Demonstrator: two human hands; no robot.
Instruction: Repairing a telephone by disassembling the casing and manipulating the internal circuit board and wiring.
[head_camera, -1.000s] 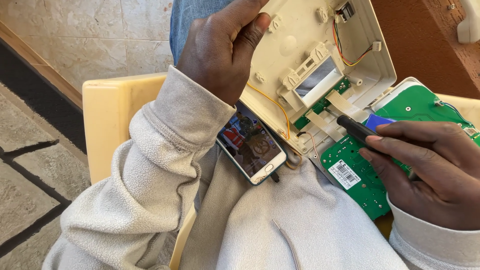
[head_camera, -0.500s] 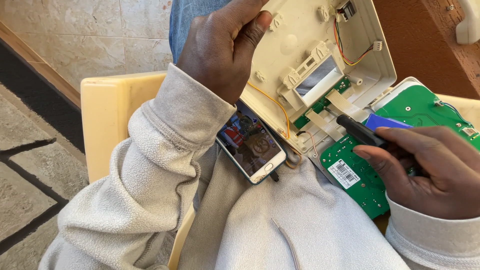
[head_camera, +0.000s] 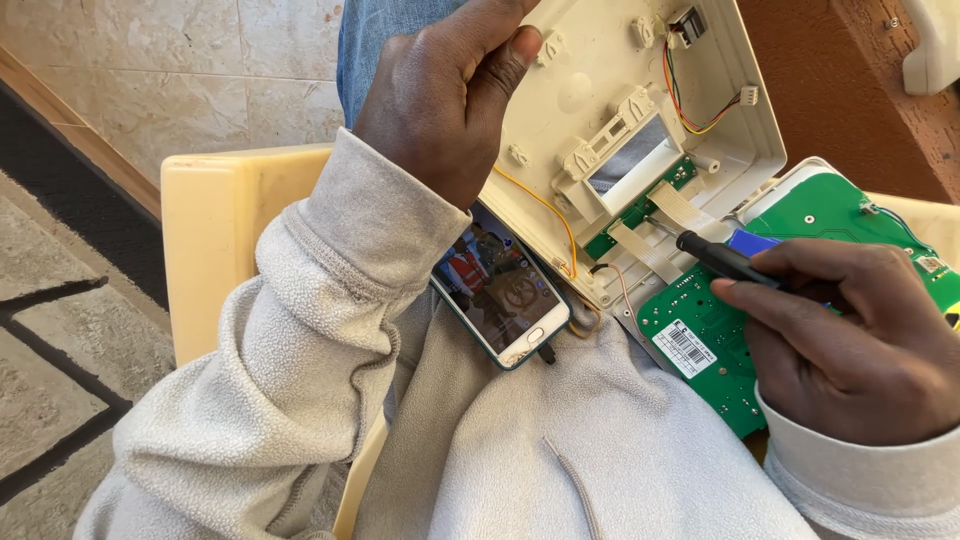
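Tiled floor; right hand (head_camera: 860, 340) screwdriver (head_camera: 725, 258) tip points up-left.

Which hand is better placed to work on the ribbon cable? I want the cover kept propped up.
Probably the right hand: it holds the screwdriver, tip near the ribbon cable. The left hand grips the cover.

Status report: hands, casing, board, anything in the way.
Left hand grips cream casing, tilted open. Right hand holds screwdriver, tip by green board. Phone on lap, beside casing.
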